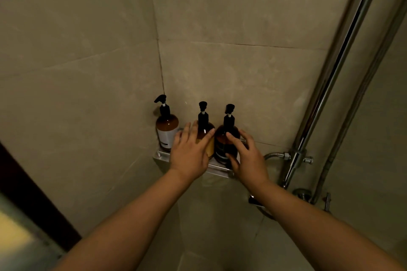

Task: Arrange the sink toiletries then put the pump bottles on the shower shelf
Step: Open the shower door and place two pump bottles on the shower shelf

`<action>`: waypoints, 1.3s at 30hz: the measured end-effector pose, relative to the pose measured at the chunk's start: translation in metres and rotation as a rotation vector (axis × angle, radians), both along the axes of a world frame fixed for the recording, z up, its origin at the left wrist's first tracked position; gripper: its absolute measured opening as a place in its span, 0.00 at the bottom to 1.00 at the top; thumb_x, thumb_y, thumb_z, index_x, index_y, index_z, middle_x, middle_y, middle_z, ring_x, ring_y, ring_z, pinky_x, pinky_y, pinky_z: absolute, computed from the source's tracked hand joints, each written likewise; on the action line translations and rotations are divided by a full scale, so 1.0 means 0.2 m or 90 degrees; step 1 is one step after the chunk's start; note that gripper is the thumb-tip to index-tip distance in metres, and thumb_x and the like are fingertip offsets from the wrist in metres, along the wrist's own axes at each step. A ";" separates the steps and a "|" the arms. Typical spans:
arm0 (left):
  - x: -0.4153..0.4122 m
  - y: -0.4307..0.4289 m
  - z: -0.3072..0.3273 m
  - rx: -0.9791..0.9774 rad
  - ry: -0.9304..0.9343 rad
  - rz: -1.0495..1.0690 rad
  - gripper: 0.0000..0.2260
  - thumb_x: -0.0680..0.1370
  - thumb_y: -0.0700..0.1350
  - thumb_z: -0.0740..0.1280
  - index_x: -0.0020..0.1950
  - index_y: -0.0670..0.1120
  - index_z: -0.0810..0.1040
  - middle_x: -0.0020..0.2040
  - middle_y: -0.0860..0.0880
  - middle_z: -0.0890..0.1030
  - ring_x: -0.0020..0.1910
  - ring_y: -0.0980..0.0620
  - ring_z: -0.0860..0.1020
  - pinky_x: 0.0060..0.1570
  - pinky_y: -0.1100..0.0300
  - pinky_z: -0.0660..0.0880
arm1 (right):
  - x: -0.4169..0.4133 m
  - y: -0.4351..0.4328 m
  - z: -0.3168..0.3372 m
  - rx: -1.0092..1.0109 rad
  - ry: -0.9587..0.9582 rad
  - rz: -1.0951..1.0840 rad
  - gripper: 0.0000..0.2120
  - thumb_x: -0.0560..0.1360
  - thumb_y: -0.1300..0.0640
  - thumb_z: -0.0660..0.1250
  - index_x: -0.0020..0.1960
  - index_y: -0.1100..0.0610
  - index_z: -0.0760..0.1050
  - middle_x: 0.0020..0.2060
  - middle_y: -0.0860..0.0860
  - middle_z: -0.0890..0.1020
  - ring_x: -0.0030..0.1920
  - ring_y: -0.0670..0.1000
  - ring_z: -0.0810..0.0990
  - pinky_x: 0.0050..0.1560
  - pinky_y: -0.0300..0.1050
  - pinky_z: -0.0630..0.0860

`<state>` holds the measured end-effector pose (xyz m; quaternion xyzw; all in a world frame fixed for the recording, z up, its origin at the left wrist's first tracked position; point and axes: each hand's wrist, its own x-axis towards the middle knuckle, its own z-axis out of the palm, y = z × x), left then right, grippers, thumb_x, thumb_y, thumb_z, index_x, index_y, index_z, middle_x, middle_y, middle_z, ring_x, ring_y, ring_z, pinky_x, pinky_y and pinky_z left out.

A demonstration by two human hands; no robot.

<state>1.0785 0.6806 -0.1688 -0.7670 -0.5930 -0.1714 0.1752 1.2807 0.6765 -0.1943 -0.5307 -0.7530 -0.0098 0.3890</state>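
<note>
Three amber pump bottles with black pumps stand upright in a row on a small metal corner shelf (161,155) in the shower. The left bottle (167,130) carries a white label and stands free in the corner. My left hand (190,152) lies with straight fingers against the front of the middle bottle (203,126). My right hand (246,156) touches the right bottle (226,136) with spread, loosely bent fingers; its thumb lies low on the bottle's front. Both hands hide the bottles' lower parts.
Beige tiled walls meet in the corner behind the shelf. A chrome shower riser pipe (337,68) and mixer valve (297,158) with hose stand to the right. A dark door frame (33,196) runs along the lower left.
</note>
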 end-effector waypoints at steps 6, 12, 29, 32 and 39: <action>-0.10 0.03 0.03 -0.006 0.034 0.007 0.32 0.77 0.56 0.59 0.80 0.60 0.51 0.79 0.41 0.58 0.78 0.41 0.55 0.70 0.44 0.58 | -0.13 0.03 -0.01 -0.024 0.017 -0.010 0.33 0.74 0.57 0.74 0.75 0.44 0.66 0.76 0.52 0.63 0.65 0.57 0.76 0.54 0.52 0.82; -0.18 0.04 0.02 -0.011 0.022 0.028 0.34 0.76 0.58 0.61 0.80 0.59 0.51 0.80 0.40 0.57 0.78 0.37 0.52 0.73 0.43 0.54 | -0.22 0.07 -0.02 -0.034 0.024 -0.006 0.33 0.76 0.58 0.72 0.76 0.44 0.65 0.77 0.53 0.62 0.67 0.57 0.75 0.56 0.50 0.81; -0.22 0.09 -0.08 -0.005 -0.063 0.014 0.39 0.73 0.58 0.64 0.80 0.62 0.47 0.81 0.42 0.53 0.79 0.39 0.50 0.73 0.39 0.56 | -0.25 0.11 -0.05 -0.011 -0.012 -0.002 0.39 0.72 0.61 0.75 0.77 0.44 0.62 0.78 0.52 0.59 0.63 0.57 0.78 0.49 0.43 0.79; -0.21 0.09 -0.09 -0.004 -0.076 0.018 0.40 0.73 0.58 0.64 0.80 0.63 0.46 0.81 0.42 0.51 0.79 0.39 0.48 0.72 0.38 0.56 | -0.25 0.12 -0.05 -0.014 -0.010 0.008 0.40 0.72 0.62 0.74 0.77 0.42 0.60 0.79 0.50 0.56 0.64 0.56 0.77 0.49 0.43 0.81; -0.20 0.10 -0.12 -0.006 -0.137 0.009 0.39 0.73 0.63 0.63 0.79 0.65 0.45 0.82 0.46 0.46 0.80 0.42 0.42 0.72 0.36 0.54 | -0.24 0.11 -0.04 -0.033 -0.025 0.028 0.44 0.72 0.62 0.75 0.78 0.42 0.55 0.80 0.48 0.50 0.67 0.56 0.75 0.49 0.46 0.83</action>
